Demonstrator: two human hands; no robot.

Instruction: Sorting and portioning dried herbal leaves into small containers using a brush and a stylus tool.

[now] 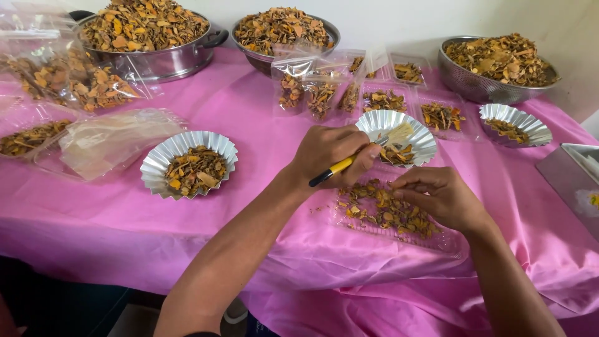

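Clenched around a yellow-and-black tool [340,166], the left hand [331,156] holds its tip over a fluted foil cup [395,137] with a few dried pieces inside. Right hand [440,196] is curled, fingertips pinched together above a clear plastic tray [387,212] of dried orange-brown chips lying flat on the pink tablecloth [249,106]; whether a chip sits between the fingers cannot be told. Foil cups counted: three, one at the tool, one filled to the left [189,163], one near the right end [515,125]. Large metal vessels heaped with chips: three along the back, namely a pot with handles [150,37], a bowl [284,34] and a colander [496,68]. Several filled clear bags [312,87] and small trays stand between them.
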